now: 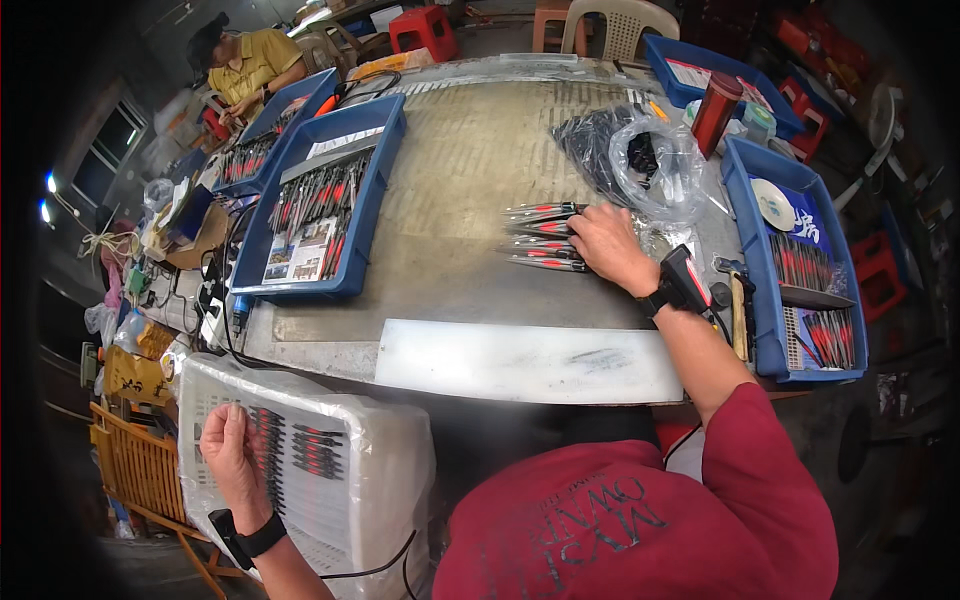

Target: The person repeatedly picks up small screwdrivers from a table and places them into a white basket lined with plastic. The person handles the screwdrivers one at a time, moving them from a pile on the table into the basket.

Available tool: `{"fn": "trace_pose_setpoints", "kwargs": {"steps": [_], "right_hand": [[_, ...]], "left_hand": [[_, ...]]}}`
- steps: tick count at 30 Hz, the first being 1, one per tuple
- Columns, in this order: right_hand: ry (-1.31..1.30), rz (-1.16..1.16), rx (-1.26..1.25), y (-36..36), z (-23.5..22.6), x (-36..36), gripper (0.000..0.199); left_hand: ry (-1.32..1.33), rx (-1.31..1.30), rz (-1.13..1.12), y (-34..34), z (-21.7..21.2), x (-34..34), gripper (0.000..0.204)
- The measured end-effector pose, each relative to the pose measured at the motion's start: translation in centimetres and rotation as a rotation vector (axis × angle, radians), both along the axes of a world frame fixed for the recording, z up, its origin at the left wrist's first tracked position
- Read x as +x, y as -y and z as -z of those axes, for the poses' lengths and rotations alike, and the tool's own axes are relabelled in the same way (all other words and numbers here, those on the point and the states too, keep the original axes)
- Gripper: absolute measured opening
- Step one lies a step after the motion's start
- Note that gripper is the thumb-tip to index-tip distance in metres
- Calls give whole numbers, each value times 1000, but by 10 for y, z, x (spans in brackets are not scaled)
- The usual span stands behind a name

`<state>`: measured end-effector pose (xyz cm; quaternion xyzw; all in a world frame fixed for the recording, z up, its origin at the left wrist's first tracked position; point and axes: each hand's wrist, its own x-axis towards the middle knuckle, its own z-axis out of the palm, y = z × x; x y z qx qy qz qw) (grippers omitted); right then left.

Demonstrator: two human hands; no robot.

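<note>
Head view shows the right hand (608, 243) pressing flat on a row of red-and-black tools (545, 238) on the table (450, 180), while the left hand (228, 445) maybe pinches tools in the white crate (385, 470), so a bump could scatter them.

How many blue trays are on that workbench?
4. One blue tray at centre-left, another behind it near a seated person, one on the right edge, one at the far right corner. More may be hidden.
</note>
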<state>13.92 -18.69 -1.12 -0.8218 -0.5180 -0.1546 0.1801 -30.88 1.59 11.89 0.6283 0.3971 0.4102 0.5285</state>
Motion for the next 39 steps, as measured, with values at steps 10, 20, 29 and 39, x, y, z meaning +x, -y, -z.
{"fn": "trace_pose_setpoints", "kwargs": {"steps": [10,20,29,39], "right_hand": [[105,-104,-50,-6,-1,5,7],[-164,-130,72,-10,-30,-17,12],[-1305,-529,173,-21,-78,-120,16],[-1738,-709,25,-37,-87,-199,19]], "left_hand": [[-25,-29,14,6,0,6,14],[-39,-16,56,24,-12,23,12],[-108,-137,432,58,-9,75,15],[-30,-460,611,66,15,90,32]]}}
